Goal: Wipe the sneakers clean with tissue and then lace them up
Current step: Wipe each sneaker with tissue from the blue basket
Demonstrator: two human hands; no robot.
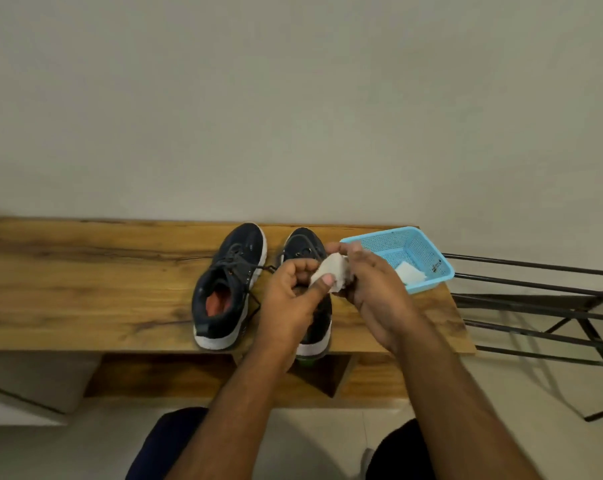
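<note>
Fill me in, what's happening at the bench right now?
A person holds a crumpled white tissue with both hands, the left hand and right hand, just above the right-hand dark navy sneaker with a white sole. The matching sneaker sits beside it on the wooden bench, its laces loose. A light blue plastic mesh basket at the bench's right end holds more white tissue. Wiping seems about to begin; lacing isn't done.

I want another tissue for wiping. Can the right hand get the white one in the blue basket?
Probably yes, once it frees up. The right hand is close beside the blue plastic mesh basket, which is open-topped, with the folded white tissue uncovered. But both hands now hold a crumpled white tissue.
</note>
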